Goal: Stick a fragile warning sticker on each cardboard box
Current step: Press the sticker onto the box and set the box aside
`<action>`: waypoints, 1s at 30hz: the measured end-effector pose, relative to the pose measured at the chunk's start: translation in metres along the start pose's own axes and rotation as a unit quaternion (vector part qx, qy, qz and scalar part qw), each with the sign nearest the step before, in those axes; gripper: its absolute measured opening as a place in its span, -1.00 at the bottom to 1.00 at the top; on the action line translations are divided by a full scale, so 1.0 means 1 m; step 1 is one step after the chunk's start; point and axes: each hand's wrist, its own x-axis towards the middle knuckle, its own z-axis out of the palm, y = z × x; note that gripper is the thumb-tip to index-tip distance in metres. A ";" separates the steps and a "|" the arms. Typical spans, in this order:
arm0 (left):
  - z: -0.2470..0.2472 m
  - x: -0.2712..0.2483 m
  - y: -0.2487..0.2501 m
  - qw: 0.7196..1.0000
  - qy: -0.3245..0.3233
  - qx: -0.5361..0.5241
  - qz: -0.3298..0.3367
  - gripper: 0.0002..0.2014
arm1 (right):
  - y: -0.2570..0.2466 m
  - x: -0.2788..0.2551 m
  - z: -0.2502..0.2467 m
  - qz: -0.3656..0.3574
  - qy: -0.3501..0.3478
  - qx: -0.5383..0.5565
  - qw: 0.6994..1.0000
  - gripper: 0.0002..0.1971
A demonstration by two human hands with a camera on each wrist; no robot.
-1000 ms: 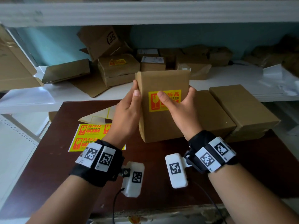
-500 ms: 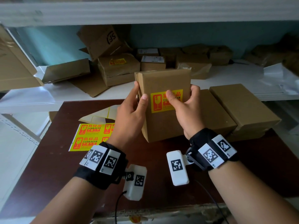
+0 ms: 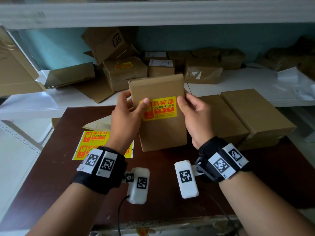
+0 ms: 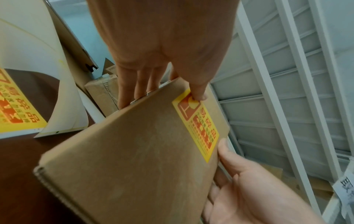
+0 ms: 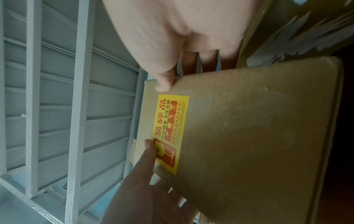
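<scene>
A sticker sheet (image 3: 95, 140) lies at the left on the dark table (image 3: 51, 184). The left hand (image 3: 126, 120) clasps the cardboard box (image 3: 162, 132) upright above the table, thumb on the fragile sticker (image 3: 162, 108); the right hand (image 3: 194, 116) clasps its other edge, thumb just beside the sticker. Two unlabelled boxes (image 3: 252, 114) sit right.

A dark brown tabletop (image 3: 42, 176) fills the lower frame. Behind it, white metal shelves (image 3: 51, 103) stand against a pale blue wall (image 3: 59, 48) in the upper part.
</scene>
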 end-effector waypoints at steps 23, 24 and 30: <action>0.006 0.004 -0.018 0.994 -0.104 -0.032 -0.017 -0.21 | 0.012 0.005 -0.002 -0.014 -0.036 -0.098 0.994 -0.52; 0.007 0.004 -0.020 0.994 -0.102 -0.019 -0.016 -0.23 | 0.013 0.006 -0.001 -0.013 -0.035 -0.103 0.994 -0.41; 0.004 0.007 -0.023 0.991 -0.116 0.062 0.012 -0.41 | 0.015 0.006 0.001 0.003 -0.029 -0.125 0.992 -0.42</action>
